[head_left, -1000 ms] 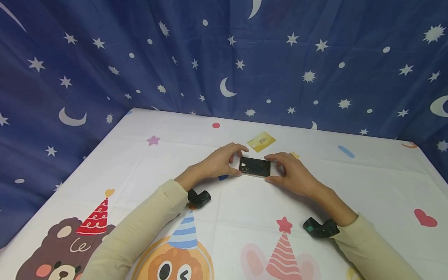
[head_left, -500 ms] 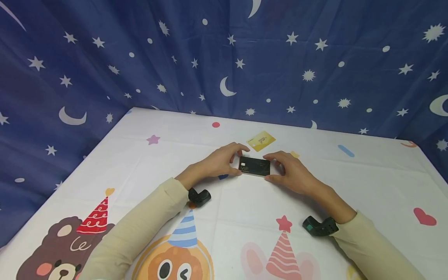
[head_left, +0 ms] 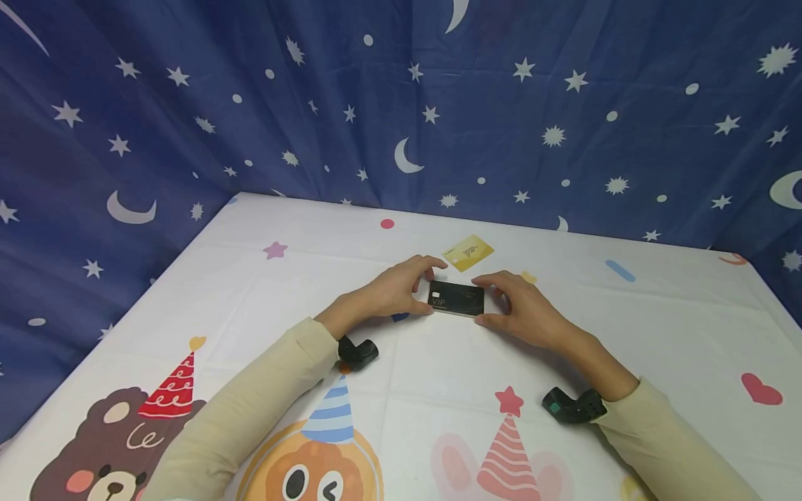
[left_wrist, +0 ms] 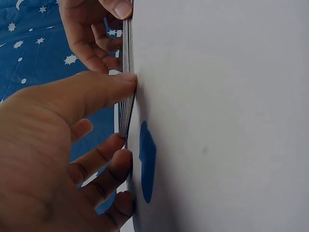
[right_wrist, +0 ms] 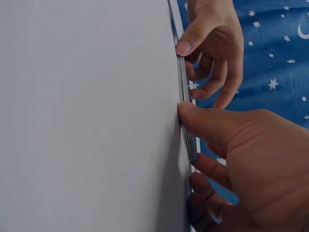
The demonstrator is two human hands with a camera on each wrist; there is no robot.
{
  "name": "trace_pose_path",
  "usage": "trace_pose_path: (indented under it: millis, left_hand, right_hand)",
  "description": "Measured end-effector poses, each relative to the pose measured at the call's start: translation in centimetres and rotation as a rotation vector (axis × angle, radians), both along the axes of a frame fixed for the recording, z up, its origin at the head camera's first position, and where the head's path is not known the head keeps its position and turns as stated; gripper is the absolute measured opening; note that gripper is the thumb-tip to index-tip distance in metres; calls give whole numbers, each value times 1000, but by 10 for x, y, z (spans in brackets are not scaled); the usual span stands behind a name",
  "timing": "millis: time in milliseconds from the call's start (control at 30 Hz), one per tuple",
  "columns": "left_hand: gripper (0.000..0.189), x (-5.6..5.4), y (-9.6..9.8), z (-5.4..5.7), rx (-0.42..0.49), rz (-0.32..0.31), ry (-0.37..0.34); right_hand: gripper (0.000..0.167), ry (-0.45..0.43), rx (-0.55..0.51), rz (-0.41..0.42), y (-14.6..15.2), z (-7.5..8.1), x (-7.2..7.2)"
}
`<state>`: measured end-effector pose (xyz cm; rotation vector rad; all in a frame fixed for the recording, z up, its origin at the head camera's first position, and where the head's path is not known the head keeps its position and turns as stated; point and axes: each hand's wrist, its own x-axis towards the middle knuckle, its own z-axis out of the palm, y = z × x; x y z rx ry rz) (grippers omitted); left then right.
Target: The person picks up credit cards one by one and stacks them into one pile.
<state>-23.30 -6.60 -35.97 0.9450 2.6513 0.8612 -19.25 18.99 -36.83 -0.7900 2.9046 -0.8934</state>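
A neat stack of cards (head_left: 456, 300) lies flat on the table, its top card black with "VIP" lettering and a chip. My left hand (head_left: 396, 288) holds the stack's left end, thumb at the near corner. At the right end my right hand (head_left: 525, 307) grips it, with the thumb at the near corner and the forefinger at the far one. Both wrist views show the layered card edges (left_wrist: 128, 53) squared up between thumbs and fingers. Just behind the stack a single gold card (head_left: 468, 252) lies at an angle.
The white tablecloth (head_left: 664, 334) carries printed cartoon animals, stars and hearts. A blue curtain (head_left: 326, 104) with moons and stars hangs along the table's back and left. Black wrist devices (head_left: 573, 406) sit below both wrists.
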Motion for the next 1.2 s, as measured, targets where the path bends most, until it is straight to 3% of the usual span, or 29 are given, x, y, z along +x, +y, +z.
trace_pose_path:
  millis: [267, 433, 700, 900, 1200]
  left_hand:
    - [77, -5, 2, 8, 3, 4, -20]
    - [71, -18, 9, 14, 58, 79, -18]
    - [68, -37, 23, 13, 79, 207, -35]
    - [68, -49, 34, 9, 61, 238, -26]
    - [70, -54, 43, 4, -5, 252, 2]
  right_hand:
    - [60, -40, -22, -11, 5, 11, -2]
    - [50, -50, -50, -80, 9, 16, -13]
    - [41, -39, -53, -140, 12, 21, -36]
    - [43, -65, -11, -207, 5, 18, -56]
    - [46, -69, 5, -290, -5, 6, -77]
